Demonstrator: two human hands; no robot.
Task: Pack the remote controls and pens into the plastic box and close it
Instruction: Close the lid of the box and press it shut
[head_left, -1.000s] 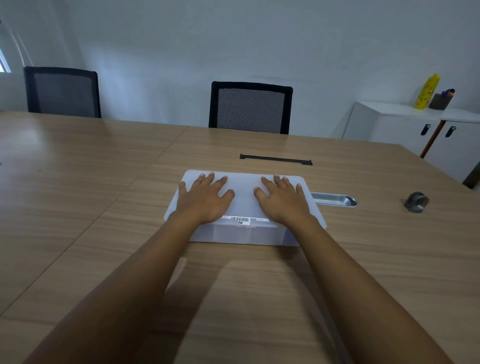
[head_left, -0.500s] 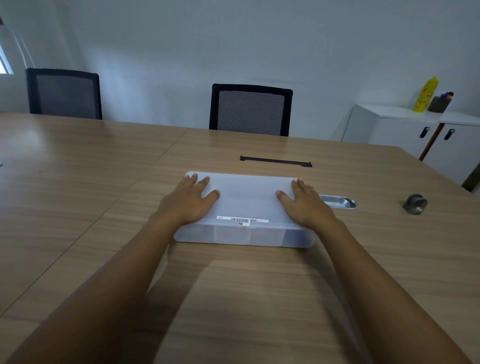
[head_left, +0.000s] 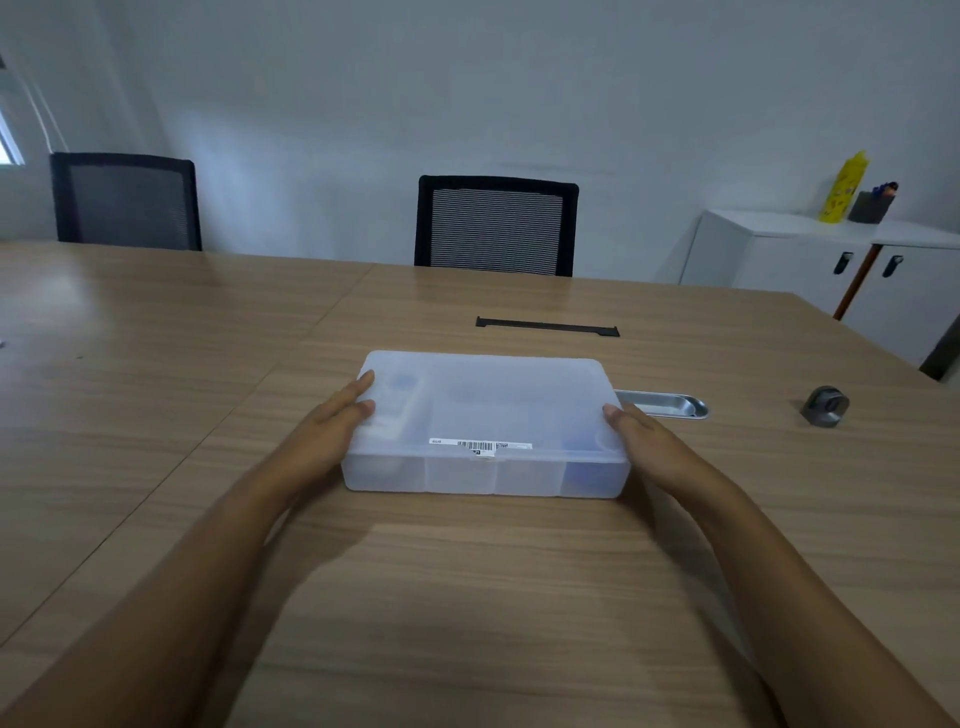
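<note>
Pale grey walls back a long wooden table (head_left: 156, 395), with two black mesh chairs (head_left: 496, 226) pushed in on its far side and a white cabinet (head_left: 789, 260) off to the right carrying a yellow bottle (head_left: 842, 187) and a dark pen cup (head_left: 871, 205). Near the middle of the table sits the plastic box (head_left: 485, 415), frosted and translucent, its lid down flat over the base and a barcode label (head_left: 480, 445) along the near edge of the lid. Through the cloudy plastic a pale remote control (head_left: 400, 400) shows faintly in the left end, and a blue shape in the right near corner is too blurred to identify.

Both hands flank the box. The left hand (head_left: 324, 434) lies against the left end with fingers straight and loosely spread, fingertips resting on the lid's edge. The right hand (head_left: 647, 441) lies flat along the right end, fingers together and extended, touching the side wall. Neither hand curls around anything.

Just behind the box's right end a shiny metal tray (head_left: 670, 404) pokes out. Further right, well apart, lies a small dark round object (head_left: 825, 407). A black cable slot (head_left: 547, 327) is set into the table beyond the box.
</note>
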